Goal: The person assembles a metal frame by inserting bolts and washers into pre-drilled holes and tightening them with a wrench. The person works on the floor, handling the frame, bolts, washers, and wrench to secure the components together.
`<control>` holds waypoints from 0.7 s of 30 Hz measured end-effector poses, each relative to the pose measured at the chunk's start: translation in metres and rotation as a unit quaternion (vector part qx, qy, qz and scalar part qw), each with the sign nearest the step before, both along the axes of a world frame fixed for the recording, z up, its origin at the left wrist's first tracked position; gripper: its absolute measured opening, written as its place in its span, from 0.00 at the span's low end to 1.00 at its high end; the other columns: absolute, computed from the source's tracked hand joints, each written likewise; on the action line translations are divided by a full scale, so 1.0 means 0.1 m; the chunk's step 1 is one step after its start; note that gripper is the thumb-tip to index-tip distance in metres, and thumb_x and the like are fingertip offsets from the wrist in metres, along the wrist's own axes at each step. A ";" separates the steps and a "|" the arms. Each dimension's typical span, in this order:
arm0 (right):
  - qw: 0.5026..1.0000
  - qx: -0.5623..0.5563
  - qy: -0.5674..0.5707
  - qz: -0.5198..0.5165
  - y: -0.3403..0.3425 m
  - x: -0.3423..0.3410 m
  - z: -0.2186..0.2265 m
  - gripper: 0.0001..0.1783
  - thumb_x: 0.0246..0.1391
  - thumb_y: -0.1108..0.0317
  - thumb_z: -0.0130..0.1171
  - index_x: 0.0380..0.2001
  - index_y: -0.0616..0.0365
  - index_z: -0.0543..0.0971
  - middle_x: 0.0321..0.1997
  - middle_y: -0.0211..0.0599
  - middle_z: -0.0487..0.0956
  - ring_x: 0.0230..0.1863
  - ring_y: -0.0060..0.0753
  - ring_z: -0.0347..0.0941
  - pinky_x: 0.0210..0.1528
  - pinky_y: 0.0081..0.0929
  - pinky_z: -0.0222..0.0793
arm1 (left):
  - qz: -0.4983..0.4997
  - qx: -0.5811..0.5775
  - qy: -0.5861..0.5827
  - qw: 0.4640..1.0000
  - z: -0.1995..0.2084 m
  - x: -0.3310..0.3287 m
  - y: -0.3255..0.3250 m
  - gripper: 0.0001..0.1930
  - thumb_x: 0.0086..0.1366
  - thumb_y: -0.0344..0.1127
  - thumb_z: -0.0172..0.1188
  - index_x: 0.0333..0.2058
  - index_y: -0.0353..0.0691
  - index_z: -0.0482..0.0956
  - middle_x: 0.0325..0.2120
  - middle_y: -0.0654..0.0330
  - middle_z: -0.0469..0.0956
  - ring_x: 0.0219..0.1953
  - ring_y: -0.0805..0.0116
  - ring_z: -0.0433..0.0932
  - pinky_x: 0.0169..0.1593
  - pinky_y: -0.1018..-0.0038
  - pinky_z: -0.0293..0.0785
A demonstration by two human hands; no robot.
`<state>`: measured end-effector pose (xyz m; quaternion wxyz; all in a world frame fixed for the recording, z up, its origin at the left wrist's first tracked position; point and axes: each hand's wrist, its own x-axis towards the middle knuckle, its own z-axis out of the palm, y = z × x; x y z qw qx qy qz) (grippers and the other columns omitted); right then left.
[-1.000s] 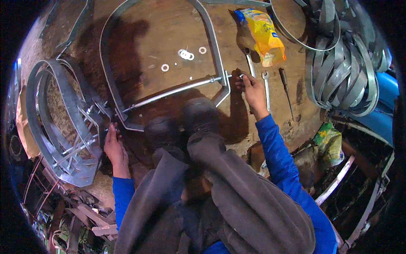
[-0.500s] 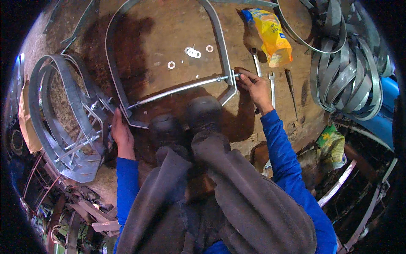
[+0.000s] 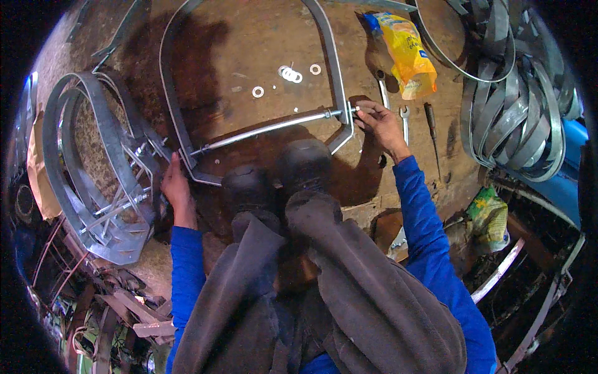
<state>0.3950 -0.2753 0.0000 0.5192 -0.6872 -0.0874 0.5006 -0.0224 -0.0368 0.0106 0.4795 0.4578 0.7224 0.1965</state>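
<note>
A large bent grey metal strap (image 3: 334,59) lies on the wooden board in front of me, shaped like a wide loop with inward-bent ends. A shiny threaded rod (image 3: 268,129) spans its two ends, with a nut (image 3: 328,115) on it just inside the right end. My right hand (image 3: 387,132) pinches the rod's tip outside the strap, thumb and fingers closed on it. At the opposite end, my left hand (image 3: 178,190) has its fingers stretched out against the strap's left bend, beside the rod's end. Whether those fingertips grip anything is hard to see.
Several washers (image 3: 290,75) lie inside the loop. Right of it are a yellow plastic bag (image 3: 409,53), two wrenches (image 3: 405,124) and a pointed tool (image 3: 431,134). Strap loops are stacked at left (image 3: 53,134) and right (image 3: 476,118). My shoes (image 3: 305,163) stand close to the rod.
The whole view has shifted slightly, carrying the board's contents a little to the right. My right hand's fingers have moved slightly at the rod's tip; the left hand stays by the strap's left end.
</note>
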 end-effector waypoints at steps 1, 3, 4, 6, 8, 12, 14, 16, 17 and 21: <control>1.000 -0.017 -0.002 0.013 0.02 0.01 0.01 0.15 0.57 0.70 0.60 0.47 0.61 0.77 0.40 0.33 0.78 0.41 0.25 0.76 0.45 0.22 0.76 | 0.001 0.006 0.002 1.000 -0.01 -0.01 -0.01 0.26 0.67 0.48 0.55 0.51 0.28 0.75 0.49 0.53 0.77 0.51 0.66 0.74 0.58 0.74 0.63; 0.998 -0.052 -0.007 0.037 0.04 0.06 0.06 0.13 0.58 0.69 0.60 0.46 0.61 0.77 0.40 0.33 0.79 0.38 0.26 0.77 0.45 0.22 0.76 | -0.025 0.023 -0.008 0.999 -0.03 -0.04 -0.02 0.25 0.68 0.47 0.54 0.52 0.29 0.75 0.50 0.52 0.77 0.51 0.67 0.73 0.58 0.74 0.63; 0.995 -0.075 -0.034 0.062 0.01 0.11 0.01 0.14 0.58 0.66 0.59 0.44 0.62 0.78 0.39 0.33 0.79 0.37 0.26 0.77 0.44 0.21 0.76 | -0.039 0.031 -0.013 0.999 -0.04 -0.05 -0.02 0.24 0.68 0.46 0.54 0.52 0.30 0.75 0.50 0.52 0.77 0.51 0.67 0.73 0.58 0.74 0.63; 0.982 -0.119 -0.088 0.114 0.02 0.18 -0.06 0.17 0.59 0.60 0.59 0.42 0.64 0.78 0.38 0.34 0.79 0.34 0.26 0.78 0.42 0.20 0.76 | -0.036 0.040 -0.040 0.998 -0.09 -0.09 -0.04 0.22 0.69 0.44 0.53 0.52 0.33 0.75 0.50 0.53 0.77 0.51 0.67 0.73 0.57 0.73 0.64; 0.981 -0.139 -0.074 0.115 0.08 0.15 -0.01 0.21 0.59 0.54 0.58 0.38 0.65 0.78 0.33 0.34 0.79 0.30 0.24 0.78 0.36 0.19 0.74 | -0.048 0.050 -0.049 0.996 -0.12 -0.14 -0.05 0.19 0.70 0.42 0.52 0.52 0.34 0.75 0.49 0.55 0.76 0.51 0.67 0.73 0.57 0.73 0.64; 0.971 -0.183 -0.095 0.122 0.15 0.13 0.00 0.27 0.59 0.47 0.56 0.31 0.67 0.78 0.25 0.33 0.76 0.23 0.23 0.76 0.26 0.17 0.70 | -0.052 0.037 -0.100 0.993 -0.10 -0.13 -0.06 0.16 0.70 0.38 0.50 0.51 0.37 0.74 0.50 0.58 0.74 0.50 0.67 0.71 0.56 0.72 0.65; 0.970 -0.199 -0.088 0.111 0.19 0.11 0.00 0.27 0.59 0.46 0.56 0.29 0.66 0.77 0.23 0.32 0.75 0.21 0.23 0.75 0.24 0.17 0.69 | -0.026 0.013 -0.145 0.989 -0.11 -0.16 -0.07 0.15 0.70 0.37 0.49 0.51 0.37 0.73 0.51 0.59 0.73 0.51 0.68 0.71 0.56 0.71 0.65; 0.964 -0.221 -0.091 0.114 0.21 0.11 -0.02 0.28 0.59 0.46 0.55 0.29 0.66 0.77 0.23 0.32 0.75 0.20 0.22 0.74 0.23 0.18 0.69 | -0.004 -0.014 -0.180 0.984 -0.07 -0.14 -0.06 0.15 0.71 0.37 0.48 0.51 0.38 0.71 0.52 0.59 0.72 0.52 0.68 0.70 0.56 0.71 0.65; 0.959 -0.235 -0.097 0.122 0.19 0.14 -0.06 0.28 0.60 0.45 0.54 0.30 0.66 0.77 0.23 0.33 0.75 0.20 0.22 0.74 0.23 0.18 0.69 | -0.006 -0.012 -0.202 0.979 -0.12 -0.17 -0.06 0.15 0.71 0.37 0.47 0.51 0.39 0.71 0.52 0.60 0.72 0.52 0.68 0.69 0.56 0.71 0.65; 0.971 -0.212 -0.080 0.080 0.19 0.07 -0.05 0.29 0.60 0.44 0.52 0.34 0.65 0.79 0.24 0.33 0.76 0.20 0.21 0.74 0.23 0.18 0.69 | 0.012 0.007 -0.224 0.974 -0.21 -0.22 -0.06 0.16 0.71 0.40 0.47 0.52 0.40 0.70 0.52 0.60 0.72 0.53 0.68 0.69 0.55 0.71 0.65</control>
